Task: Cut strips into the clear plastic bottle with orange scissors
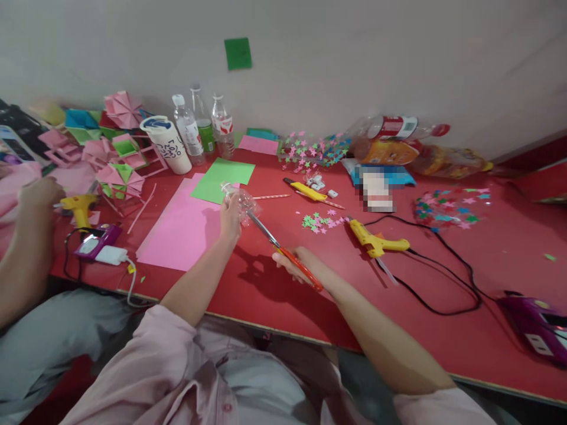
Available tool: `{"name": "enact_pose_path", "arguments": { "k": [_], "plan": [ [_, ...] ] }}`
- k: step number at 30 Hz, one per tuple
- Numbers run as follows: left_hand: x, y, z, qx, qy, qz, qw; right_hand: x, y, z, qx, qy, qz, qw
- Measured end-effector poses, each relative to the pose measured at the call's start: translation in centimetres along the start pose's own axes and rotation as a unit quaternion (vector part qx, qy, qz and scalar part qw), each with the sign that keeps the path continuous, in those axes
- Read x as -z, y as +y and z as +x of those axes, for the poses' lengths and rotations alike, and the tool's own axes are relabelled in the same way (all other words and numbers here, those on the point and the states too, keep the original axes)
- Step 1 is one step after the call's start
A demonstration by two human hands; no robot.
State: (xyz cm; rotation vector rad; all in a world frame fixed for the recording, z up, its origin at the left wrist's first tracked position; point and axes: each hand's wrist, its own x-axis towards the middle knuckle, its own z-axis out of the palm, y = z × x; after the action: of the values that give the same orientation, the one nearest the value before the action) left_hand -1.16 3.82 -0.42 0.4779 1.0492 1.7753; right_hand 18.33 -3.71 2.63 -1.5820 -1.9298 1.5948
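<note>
A clear plastic bottle piece (248,208), its neck pointing up and left, is held by my left hand (231,218) over the red table (266,295). My right hand (301,265) grips scissors with orange handles (295,265). The metal blades reach up and left and meet the lower right part of the plastic. Whether the blades are apart is too fine to tell. Behind and left of my left hand lie green paper (228,177) and pink sheets (177,236).
A yellow cutter (310,192), paper stars (316,222), a glue gun (376,242) and its black cable lie to the right. Bottles (224,133) stand at the back. At the left are pink paper shapes (121,180), another glue gun (80,209) and another person's arm (31,236).
</note>
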Motion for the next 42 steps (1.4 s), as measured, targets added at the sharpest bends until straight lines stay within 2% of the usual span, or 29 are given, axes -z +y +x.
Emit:
{"name": "enact_pose_path", "arguments": {
  "k": [9, 20, 29, 42],
  "plan": [
    [-0.3, 0.1, -0.3, -0.014, -0.026, -0.001, 1.000, 0.0, -0.4, -0.2, -0.005, 0.000, 0.003, 1.000],
    [-0.6, 0.4, -0.5, 0.001, -0.007, -0.002, 1.000, -0.4, -0.4, 0.0, -0.008, 0.005, 0.029, 1.000],
    [-0.5, 0.3, -0.4, -0.016, -0.007, 0.007, 1.000, -0.7, 0.1, 0.4, -0.027, 0.001, 0.090, 0.996],
    [0.1, -0.3, 0.5, -0.032, -0.028, 0.015, 0.999, -1.0, 0.2, 0.8, -0.049, 0.040, 0.044, 0.997]
  ]
}}
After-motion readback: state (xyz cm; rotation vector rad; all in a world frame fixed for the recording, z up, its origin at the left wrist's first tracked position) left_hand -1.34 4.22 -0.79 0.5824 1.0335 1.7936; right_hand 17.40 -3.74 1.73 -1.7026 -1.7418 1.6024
